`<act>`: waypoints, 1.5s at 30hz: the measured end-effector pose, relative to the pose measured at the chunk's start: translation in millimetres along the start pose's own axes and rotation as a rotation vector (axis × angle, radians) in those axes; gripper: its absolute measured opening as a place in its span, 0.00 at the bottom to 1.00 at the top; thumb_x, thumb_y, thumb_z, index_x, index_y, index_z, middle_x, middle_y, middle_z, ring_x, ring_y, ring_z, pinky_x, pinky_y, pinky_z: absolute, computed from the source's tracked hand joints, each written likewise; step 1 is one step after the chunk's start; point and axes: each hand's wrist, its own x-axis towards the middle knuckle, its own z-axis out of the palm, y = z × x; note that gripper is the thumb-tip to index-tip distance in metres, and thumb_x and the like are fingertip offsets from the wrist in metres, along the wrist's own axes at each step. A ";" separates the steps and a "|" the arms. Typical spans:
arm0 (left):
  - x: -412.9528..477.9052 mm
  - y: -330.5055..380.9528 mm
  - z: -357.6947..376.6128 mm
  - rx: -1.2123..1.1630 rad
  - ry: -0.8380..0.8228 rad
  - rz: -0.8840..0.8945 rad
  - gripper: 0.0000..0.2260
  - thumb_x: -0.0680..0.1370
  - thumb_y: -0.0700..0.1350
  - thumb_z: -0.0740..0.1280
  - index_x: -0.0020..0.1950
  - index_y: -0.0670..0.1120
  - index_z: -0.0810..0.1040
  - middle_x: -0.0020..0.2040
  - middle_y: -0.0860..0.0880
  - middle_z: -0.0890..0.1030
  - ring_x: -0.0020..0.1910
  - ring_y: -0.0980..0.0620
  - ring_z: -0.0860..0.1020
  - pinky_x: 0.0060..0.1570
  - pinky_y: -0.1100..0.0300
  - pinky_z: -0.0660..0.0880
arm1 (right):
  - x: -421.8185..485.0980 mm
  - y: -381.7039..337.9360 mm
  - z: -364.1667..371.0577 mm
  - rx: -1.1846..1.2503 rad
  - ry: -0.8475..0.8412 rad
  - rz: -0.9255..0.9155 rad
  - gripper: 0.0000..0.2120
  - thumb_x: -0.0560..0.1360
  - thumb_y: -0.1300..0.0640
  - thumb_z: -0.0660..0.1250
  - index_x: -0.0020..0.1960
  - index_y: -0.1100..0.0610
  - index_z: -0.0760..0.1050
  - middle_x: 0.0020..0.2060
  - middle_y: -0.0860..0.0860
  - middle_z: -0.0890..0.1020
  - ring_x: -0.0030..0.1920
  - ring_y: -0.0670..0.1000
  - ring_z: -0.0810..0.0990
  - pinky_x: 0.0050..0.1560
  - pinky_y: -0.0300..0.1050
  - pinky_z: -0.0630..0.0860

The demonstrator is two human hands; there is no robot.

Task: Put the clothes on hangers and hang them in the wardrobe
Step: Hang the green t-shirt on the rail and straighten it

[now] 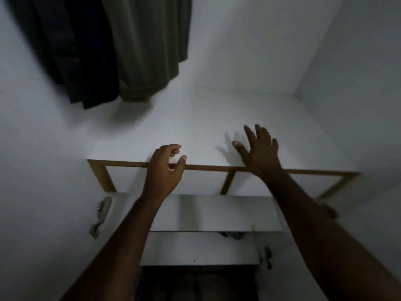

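Head view: both hands empty inside the wardrobe, left hand (166, 168) loosely curled over the shelf's (195, 127) wooden front edge (206, 167), right hand (259, 148) spread above it; dark garment (65, 51) and olive garment (147, 46) already hang at the far-left corner; likely between garments, next fetch another piece

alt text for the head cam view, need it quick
Two bare hands reach into a white wardrobe, holding nothing: the left hand loosely curled, the right hand spread open. A dark garment and an olive garment hang at upper left.
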 end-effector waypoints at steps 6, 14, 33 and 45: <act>-64.5 -5.2 32.0 0.225 -0.372 0.174 0.29 0.75 0.59 0.62 0.70 0.44 0.71 0.69 0.43 0.73 0.71 0.44 0.66 0.69 0.47 0.64 | -145.4 26.0 18.8 -0.038 -0.202 0.207 0.43 0.72 0.25 0.40 0.80 0.46 0.43 0.80 0.55 0.41 0.79 0.57 0.37 0.73 0.67 0.39; -196.6 12.1 38.8 0.394 -0.819 0.125 0.42 0.69 0.71 0.53 0.78 0.49 0.60 0.78 0.44 0.58 0.78 0.46 0.55 0.74 0.48 0.53 | -346.3 57.6 34.3 0.053 -0.383 0.503 0.37 0.78 0.31 0.46 0.80 0.47 0.42 0.79 0.56 0.39 0.78 0.58 0.36 0.73 0.69 0.38; -494.9 60.3 41.8 0.545 -1.699 0.789 0.34 0.78 0.56 0.64 0.79 0.48 0.53 0.78 0.43 0.56 0.77 0.44 0.56 0.71 0.47 0.60 | -773.2 -76.9 4.3 0.221 -0.200 1.565 0.35 0.79 0.33 0.51 0.80 0.50 0.52 0.79 0.57 0.50 0.79 0.57 0.49 0.74 0.68 0.48; -684.2 159.0 -48.4 0.320 -1.871 1.199 0.32 0.77 0.55 0.66 0.77 0.48 0.60 0.76 0.44 0.62 0.74 0.45 0.61 0.69 0.48 0.62 | -997.1 -220.0 -13.9 0.296 0.243 2.203 0.35 0.79 0.33 0.53 0.78 0.52 0.57 0.78 0.58 0.55 0.77 0.60 0.56 0.72 0.67 0.54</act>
